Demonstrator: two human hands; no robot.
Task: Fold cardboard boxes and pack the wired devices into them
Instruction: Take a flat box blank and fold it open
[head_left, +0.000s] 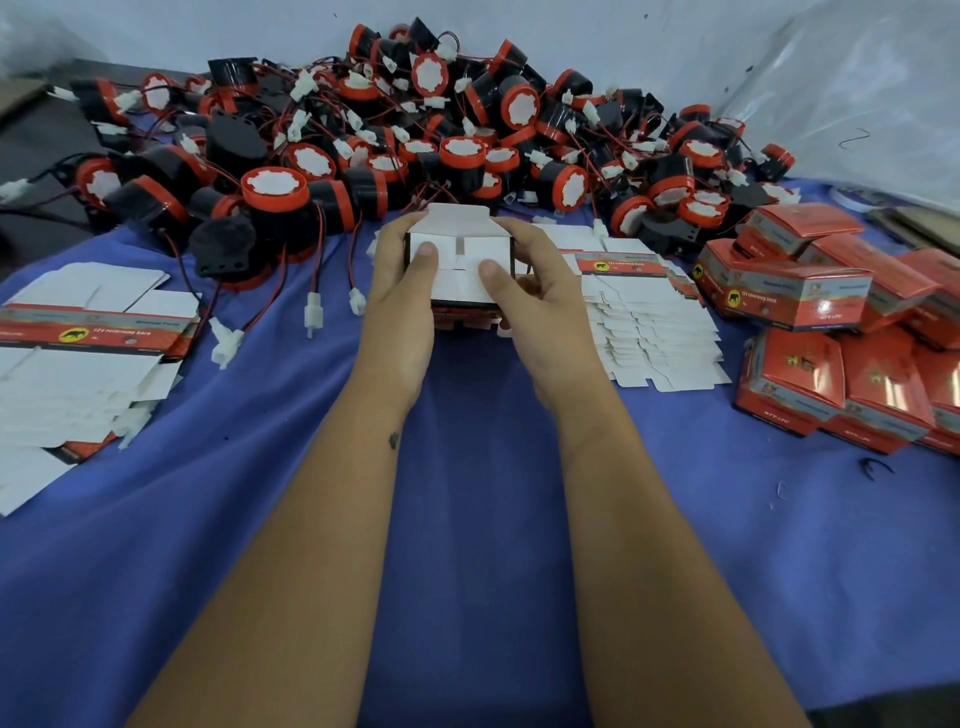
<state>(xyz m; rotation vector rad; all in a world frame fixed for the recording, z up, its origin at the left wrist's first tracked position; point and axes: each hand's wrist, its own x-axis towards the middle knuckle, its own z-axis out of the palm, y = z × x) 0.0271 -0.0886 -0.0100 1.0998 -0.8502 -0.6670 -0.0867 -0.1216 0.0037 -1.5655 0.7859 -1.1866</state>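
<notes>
Blue-clothed desk, left hand and right hand gripping a half-folded cardboard box between them, thumbs pressing its white flaps, contents seemingly hidden, flat box blanks and finished red boxes beside, wired devices heaped beyond.

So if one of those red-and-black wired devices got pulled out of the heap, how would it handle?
A wired device looks rigid and round-bodied, so it would probably roll once freed. Its thin wires seem floppy and lie tangled with its neighbours', so a pull would likely drag others along. The dangling white connectors may snag.
</notes>
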